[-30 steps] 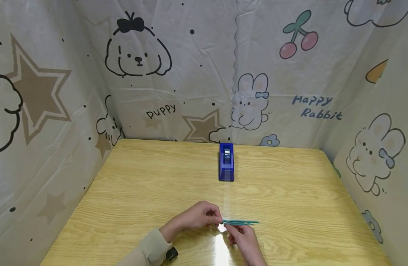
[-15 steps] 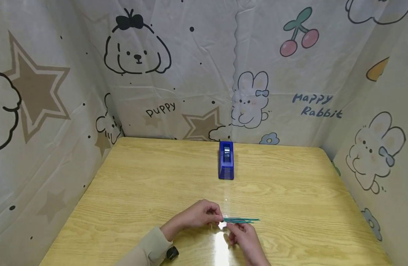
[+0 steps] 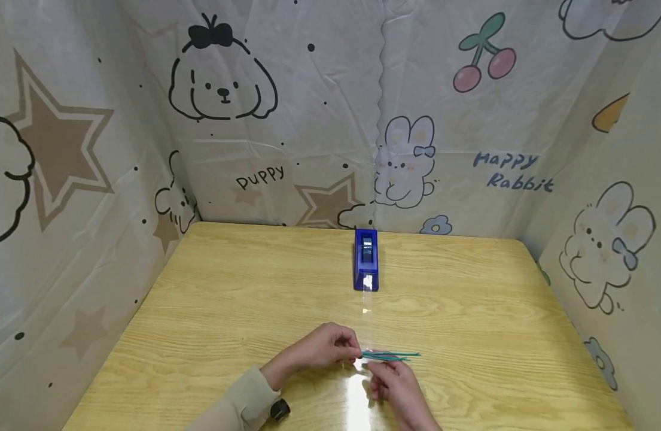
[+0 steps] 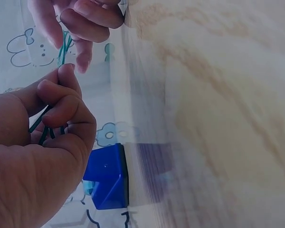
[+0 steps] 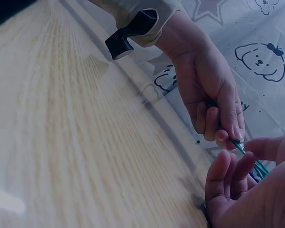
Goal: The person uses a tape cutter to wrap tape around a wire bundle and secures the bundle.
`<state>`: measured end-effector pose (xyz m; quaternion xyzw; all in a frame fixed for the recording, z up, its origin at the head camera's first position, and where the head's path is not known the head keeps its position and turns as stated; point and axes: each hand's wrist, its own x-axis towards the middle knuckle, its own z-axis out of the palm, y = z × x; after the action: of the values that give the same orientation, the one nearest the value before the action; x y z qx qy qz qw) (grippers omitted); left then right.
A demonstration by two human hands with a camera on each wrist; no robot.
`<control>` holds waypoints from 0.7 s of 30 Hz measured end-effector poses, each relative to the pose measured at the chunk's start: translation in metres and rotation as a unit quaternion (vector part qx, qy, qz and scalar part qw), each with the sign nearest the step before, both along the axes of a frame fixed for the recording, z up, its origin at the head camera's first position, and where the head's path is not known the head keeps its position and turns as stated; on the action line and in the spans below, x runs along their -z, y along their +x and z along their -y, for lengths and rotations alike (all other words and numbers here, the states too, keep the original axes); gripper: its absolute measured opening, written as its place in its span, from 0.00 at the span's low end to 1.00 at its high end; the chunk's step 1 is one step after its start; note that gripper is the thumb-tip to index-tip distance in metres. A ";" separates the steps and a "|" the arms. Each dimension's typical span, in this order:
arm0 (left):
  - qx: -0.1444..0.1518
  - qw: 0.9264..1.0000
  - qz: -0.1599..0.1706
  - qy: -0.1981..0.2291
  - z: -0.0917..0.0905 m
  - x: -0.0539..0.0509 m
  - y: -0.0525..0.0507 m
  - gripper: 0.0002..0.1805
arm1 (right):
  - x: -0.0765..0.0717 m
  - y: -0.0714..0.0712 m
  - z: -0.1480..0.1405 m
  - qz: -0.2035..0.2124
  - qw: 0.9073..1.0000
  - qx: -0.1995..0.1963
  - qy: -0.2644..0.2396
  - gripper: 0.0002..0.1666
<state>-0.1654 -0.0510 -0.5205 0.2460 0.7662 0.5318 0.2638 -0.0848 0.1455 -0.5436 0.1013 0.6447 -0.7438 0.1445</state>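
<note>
My left hand (image 3: 332, 346) pinches a bundle of thin green strands (image 3: 390, 356) between thumb and fingertips. Its other ends (image 4: 38, 122) poke out below the palm in the left wrist view. Just below the bundle, the curled fingers of my right hand (image 3: 397, 383) sit close to it. In the right wrist view the strands (image 5: 261, 170) pass near that thumb and forefinger; whether they pinch anything is unclear. A strip of clear tape (image 3: 366, 323) runs from the blue tape dispenser (image 3: 366, 260) toward the bundle; its end is hard to make out.
The dispenser stands at the back edge of the wood-grain table (image 3: 244, 287). Behind and beside the table hangs a printed cloth curtain (image 3: 287, 137). A small black device (image 3: 279, 410) sits at the left sleeve.
My right fingertips have shifted slightly to the right, a little away from the bundle. Glare on the tape strip has changed. The left hand holds its grip almost still.
</note>
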 end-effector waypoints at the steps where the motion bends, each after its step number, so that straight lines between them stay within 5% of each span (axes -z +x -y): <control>1: 0.001 1.000 -0.001 0.000 0.000 0.000 0.000 0.09 | 0.000 0.000 0.000 0.001 1.000 -0.001 -0.003 0.21; 7: -0.001 1.000 -0.003 -0.002 -0.001 -0.001 0.000 0.09 | -0.002 0.000 -0.004 0.009 1.000 -0.014 -0.010 0.19; 11: -0.002 1.000 -0.003 0.001 -0.001 0.000 0.000 0.10 | -0.003 0.000 -0.009 0.020 1.000 -0.011 -0.014 0.27; 17: -0.008 1.000 -0.008 0.001 0.000 -0.001 0.001 0.09 | -0.010 -0.003 -0.027 0.028 0.999 0.040 0.021 0.36; 21: -0.011 1.000 -0.005 -0.001 0.001 -0.002 0.001 0.09 | -0.020 -0.007 -0.044 -0.013 0.993 0.080 0.080 0.36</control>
<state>-0.1642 -0.0516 -0.5185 0.2399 0.7706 0.5330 0.2540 -0.0923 0.1896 -0.5239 0.1541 0.6939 -0.7001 0.0674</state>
